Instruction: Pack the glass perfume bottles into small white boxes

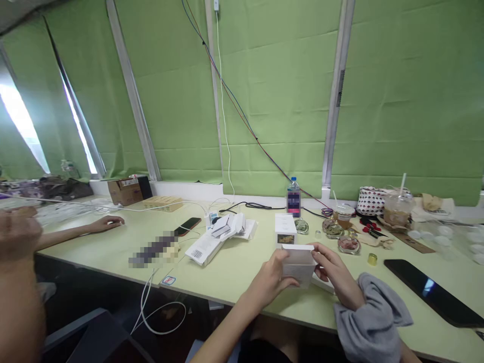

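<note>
Head view: one white box (298, 272), held over the desk (234, 277), our left hand (275, 275) and right hand (335, 267) pinching opposite sides, fingers (324, 253) best kept light, we judge, lest it crease or buckle.

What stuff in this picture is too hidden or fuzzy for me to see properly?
All in the head view:
- Left hand: some fingers are hidden behind the white box it holds.
- Flat white thing: partly covered by the right hand, so I can't tell what it is.
- Bottle label: covered by blurry squares.
- Barcode box: small print too tiny to read.
- Another person's hand: blurred, cut off by the left edge.
</note>
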Demonstrator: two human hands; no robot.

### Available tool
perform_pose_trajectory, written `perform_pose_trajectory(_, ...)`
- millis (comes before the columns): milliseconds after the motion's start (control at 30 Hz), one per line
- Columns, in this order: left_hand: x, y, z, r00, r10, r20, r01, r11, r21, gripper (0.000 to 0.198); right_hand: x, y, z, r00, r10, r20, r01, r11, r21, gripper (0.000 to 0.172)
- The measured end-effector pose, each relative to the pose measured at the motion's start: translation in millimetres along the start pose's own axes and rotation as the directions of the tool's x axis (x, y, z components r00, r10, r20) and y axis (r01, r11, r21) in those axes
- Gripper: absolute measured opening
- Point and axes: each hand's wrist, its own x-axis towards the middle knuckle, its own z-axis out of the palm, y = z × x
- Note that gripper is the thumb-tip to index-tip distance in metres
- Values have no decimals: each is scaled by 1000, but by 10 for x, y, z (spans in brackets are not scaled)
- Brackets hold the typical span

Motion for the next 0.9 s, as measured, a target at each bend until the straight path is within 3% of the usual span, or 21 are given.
perform_pose_trajectory(100, 11, -33, -33, 988, -157, -10, 154, 980, -125, 64, 25, 7, -38, 989, 114, 94, -128, 977, 168, 33)
perform_pose_trajectory(233, 46, -52, -54, 963, -271, -6, 263, 939, -222, 60, 60, 78, -74, 971, 168, 173, -196, 967, 163, 39)
perform_pose_trajectory(333, 76, -52, -81, 952, -307, 6, 290, 892, -347, 53, 86, 151, -74, 974, 170, 150, -191, 970, 147, 40)
perform_pose_trajectory(433, 99, -43, -149, 948, -316, 30, 283, 800, -529, 33, 99, 194, -62, 972, 182, 146, -203, 969, 143, 45)
perform_pose_trajectory(567, 116, -31, -286, 943, -311, 117, 314, 720, -619, 30, 117, 223, -62, 983, 136, 122, -150, 982, 117, 52)
perform_pose_trajectory(667, 122, -49, -371, 944, -268, 194, 327, 667, -669, 28, 138, 229, -91, 999, 10, 35, -8, 999, -48, 43)
perform_pose_trajectory(767, 124, -93, -409, 945, -235, 227, 326, 635, -700, 36, 137, 188, -122, 981, -187, -53, 151, 908, -391, 24)
perform_pose_trajectory(833, 121, -125, -410, 940, -240, 244, 342, 638, -690, 48, 117, 148, -122, 979, -202, -27, 158, 837, -523, 19)
perform_pose_trajectory(900, 116, -154, -399, 931, -253, 262, 365, 633, -683, 57, 94, 126, -101, 989, -146, 33, 141, 844, -517, 19)
